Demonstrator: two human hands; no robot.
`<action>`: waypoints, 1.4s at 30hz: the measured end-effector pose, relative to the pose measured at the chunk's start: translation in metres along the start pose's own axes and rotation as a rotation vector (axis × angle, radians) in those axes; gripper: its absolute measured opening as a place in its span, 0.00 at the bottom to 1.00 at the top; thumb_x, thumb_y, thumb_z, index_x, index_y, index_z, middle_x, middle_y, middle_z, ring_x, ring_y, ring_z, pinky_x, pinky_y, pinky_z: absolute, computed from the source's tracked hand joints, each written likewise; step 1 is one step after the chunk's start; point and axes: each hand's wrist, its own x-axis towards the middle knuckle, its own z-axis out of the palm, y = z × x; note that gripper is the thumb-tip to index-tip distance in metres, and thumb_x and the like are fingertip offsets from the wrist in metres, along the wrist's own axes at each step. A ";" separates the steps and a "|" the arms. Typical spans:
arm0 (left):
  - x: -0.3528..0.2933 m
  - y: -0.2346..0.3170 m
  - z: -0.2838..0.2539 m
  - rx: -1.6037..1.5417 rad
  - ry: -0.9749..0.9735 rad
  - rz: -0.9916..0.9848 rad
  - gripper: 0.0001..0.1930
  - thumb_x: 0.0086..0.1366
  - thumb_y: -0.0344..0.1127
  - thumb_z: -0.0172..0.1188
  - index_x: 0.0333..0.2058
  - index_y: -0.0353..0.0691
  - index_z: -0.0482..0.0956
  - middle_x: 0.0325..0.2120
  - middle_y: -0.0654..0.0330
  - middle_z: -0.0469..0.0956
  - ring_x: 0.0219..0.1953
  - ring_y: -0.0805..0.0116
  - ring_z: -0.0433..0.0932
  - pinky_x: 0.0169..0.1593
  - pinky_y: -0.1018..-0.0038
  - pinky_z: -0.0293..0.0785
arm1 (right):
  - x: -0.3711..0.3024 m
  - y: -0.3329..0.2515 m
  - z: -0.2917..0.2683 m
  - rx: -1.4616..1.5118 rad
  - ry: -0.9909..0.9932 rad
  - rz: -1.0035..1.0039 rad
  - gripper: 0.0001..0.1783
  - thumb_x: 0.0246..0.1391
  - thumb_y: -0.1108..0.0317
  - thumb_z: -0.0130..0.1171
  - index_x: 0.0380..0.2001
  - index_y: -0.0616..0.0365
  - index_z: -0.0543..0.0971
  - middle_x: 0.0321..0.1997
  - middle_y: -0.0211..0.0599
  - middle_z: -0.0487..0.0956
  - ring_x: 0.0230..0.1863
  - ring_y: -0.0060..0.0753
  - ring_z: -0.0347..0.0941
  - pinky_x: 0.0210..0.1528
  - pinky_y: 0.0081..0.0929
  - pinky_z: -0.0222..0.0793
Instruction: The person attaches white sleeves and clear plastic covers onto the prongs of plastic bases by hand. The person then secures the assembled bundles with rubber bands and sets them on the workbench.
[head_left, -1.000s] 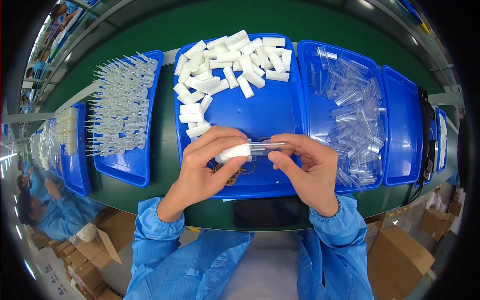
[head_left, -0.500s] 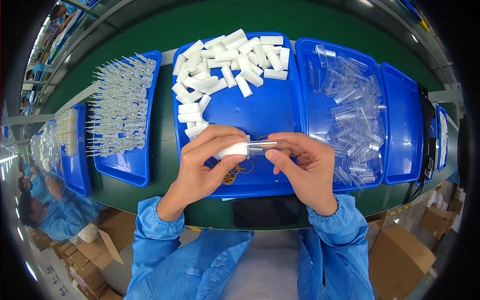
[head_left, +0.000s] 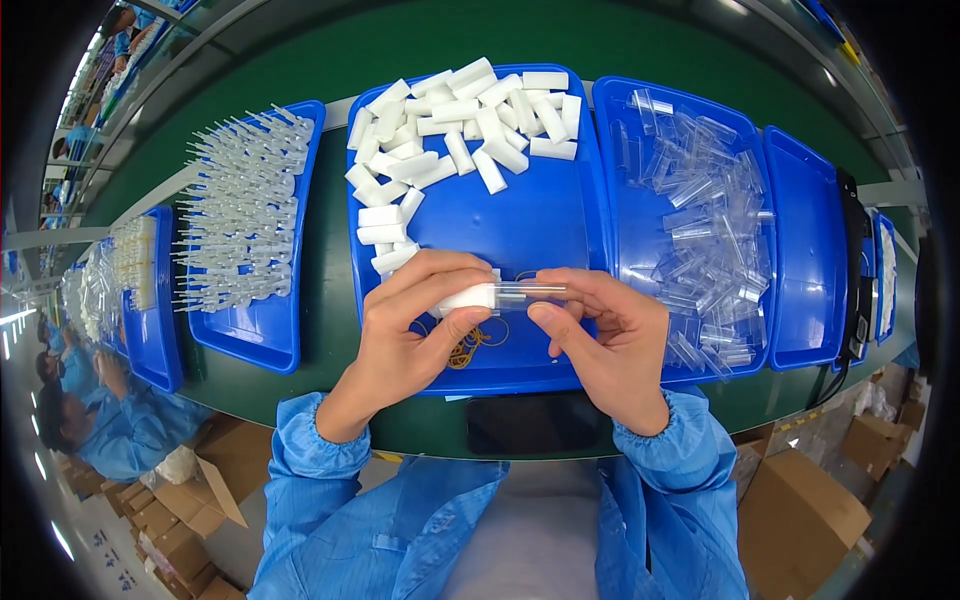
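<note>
My left hand (head_left: 400,325) is closed around a white foam piece (head_left: 470,299), with thumb below and fingers above. From that piece's right end a clear plastic tube (head_left: 528,291) sticks out. My right hand (head_left: 622,335) pinches the tube's far end between thumb and fingers. Both hands are over the near part of a blue tray (head_left: 500,220). Under them lie brown rubber bands (head_left: 466,350), partly hidden by my left hand. Many similar white foam blocks (head_left: 455,110) lie heaped along the tray's far and left sides.
A blue tray of loose clear plastic pieces (head_left: 705,215) is at right, beside another blue tray (head_left: 803,255). At left, a tray holds rows of thin white-tipped parts (head_left: 245,215). A dark flat device (head_left: 530,424) lies at the near edge. Cardboard boxes (head_left: 800,525) stand below; a co-worker (head_left: 120,415) sits at left.
My right thumb and fingers have shifted slightly along the clear tube, and a little more of it shows. My left hand keeps its hold on the foam piece.
</note>
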 end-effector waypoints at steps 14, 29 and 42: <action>0.003 0.000 -0.003 0.011 -0.025 0.033 0.14 0.59 0.27 0.69 0.44 0.34 0.83 0.43 0.52 0.81 0.44 0.60 0.81 0.47 0.70 0.77 | 0.001 -0.005 -0.001 -0.046 0.031 -0.094 0.13 0.50 0.76 0.71 0.41 0.62 0.84 0.35 0.37 0.86 0.19 0.16 0.73 0.22 0.17 0.66; 0.003 0.001 -0.003 0.043 -0.008 0.008 0.13 0.61 0.31 0.69 0.44 0.34 0.84 0.42 0.53 0.82 0.44 0.60 0.82 0.46 0.70 0.78 | -0.002 -0.009 -0.002 -0.118 0.005 -0.092 0.16 0.50 0.79 0.69 0.44 0.63 0.85 0.38 0.39 0.86 0.20 0.12 0.69 0.21 0.12 0.60; 0.003 0.002 -0.003 0.034 -0.030 -0.009 0.12 0.61 0.26 0.66 0.44 0.32 0.83 0.42 0.52 0.81 0.43 0.60 0.82 0.46 0.69 0.78 | -0.003 -0.011 0.000 -0.104 0.007 -0.066 0.16 0.51 0.79 0.70 0.45 0.64 0.84 0.36 0.36 0.86 0.19 0.10 0.66 0.21 0.13 0.57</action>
